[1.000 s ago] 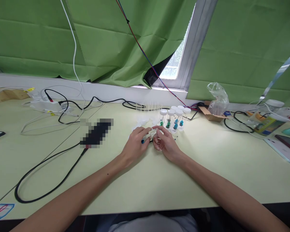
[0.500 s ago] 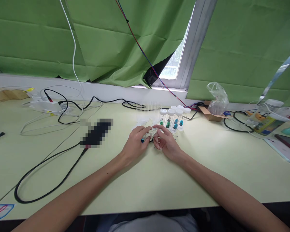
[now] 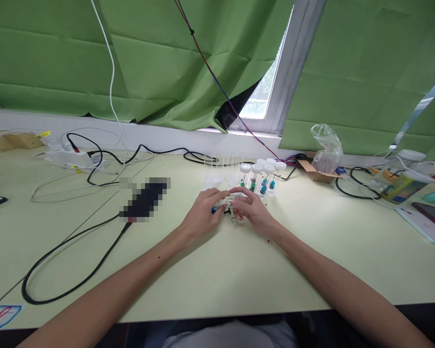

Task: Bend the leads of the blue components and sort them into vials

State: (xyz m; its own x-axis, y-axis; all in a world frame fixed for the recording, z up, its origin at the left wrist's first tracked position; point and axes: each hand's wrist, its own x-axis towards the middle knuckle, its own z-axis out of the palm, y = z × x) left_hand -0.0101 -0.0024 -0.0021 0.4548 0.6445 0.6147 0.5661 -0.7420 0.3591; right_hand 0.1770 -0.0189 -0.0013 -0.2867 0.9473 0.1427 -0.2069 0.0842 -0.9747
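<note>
My left hand (image 3: 205, 209) and my right hand (image 3: 252, 209) meet at the middle of the table, fingertips almost touching. Between them is a small whitish translucent piece (image 3: 225, 203); its kind is too small to make out. My left thumb and fingers pinch it, and my right fingers are bent against its other side. A small blue part (image 3: 213, 210) shows at my left hand. Just below lie a small black part (image 3: 227, 211) and a thin metal piece (image 3: 233, 220). Beyond my right hand stand several clear tubes with white caps (image 3: 256, 168), holding blue and green parts.
Clear upright tubes (image 3: 223, 166) stand behind my hands. A pixelated dark device (image 3: 145, 200) with a black cable lies at left. Farther right are a cardboard box (image 3: 317, 171) with a plastic bag (image 3: 326, 145), and phones (image 3: 424, 224). A power strip (image 3: 67, 157) sits back left.
My right fingers have curled in closer against the translucent piece. The black part and the thin metal piece on the table now show more plainly beneath the hands. My left hand stays nearly still.
</note>
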